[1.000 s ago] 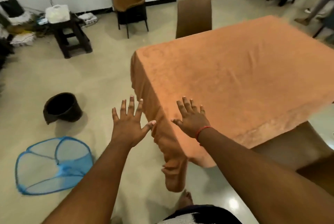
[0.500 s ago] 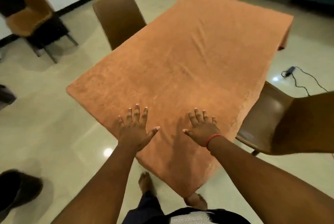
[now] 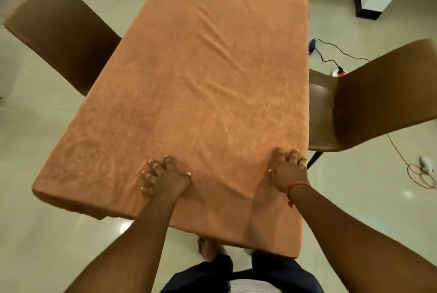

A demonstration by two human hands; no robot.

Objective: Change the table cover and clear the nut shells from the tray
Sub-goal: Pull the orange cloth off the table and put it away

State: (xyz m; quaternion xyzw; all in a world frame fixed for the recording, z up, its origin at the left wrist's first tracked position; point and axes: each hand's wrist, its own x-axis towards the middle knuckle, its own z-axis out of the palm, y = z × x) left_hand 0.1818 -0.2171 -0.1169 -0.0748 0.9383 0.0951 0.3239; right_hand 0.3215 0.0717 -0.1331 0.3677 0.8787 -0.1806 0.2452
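My left hand [image 3: 165,178] rests on the orange cover [image 3: 201,75], low in the frame and a bit left of the middle. Its fingers are bent, with the tips pressing down into the cloth. I cannot tell if they have any cloth pinched. My right hand [image 3: 287,169] is on the cover too, near the lower right side, close to the edge. Its fingers are bent and bunched, pressing on the cloth, and there is a red band [image 3: 296,185] on that wrist. I cannot tell if this hand has hold of the cloth either.

The cover lies spread over the whole worktop, from the top of the frame down to me. It hangs over the near edge. Some long wrinkles run across its middle and upper part.

A brown chair [image 3: 61,32] stands at the upper left, beside the worktop. Another brown chair [image 3: 378,93] stands at the right side. A black cord [image 3: 335,50] lies on the pale floor [image 3: 35,233] at the right.
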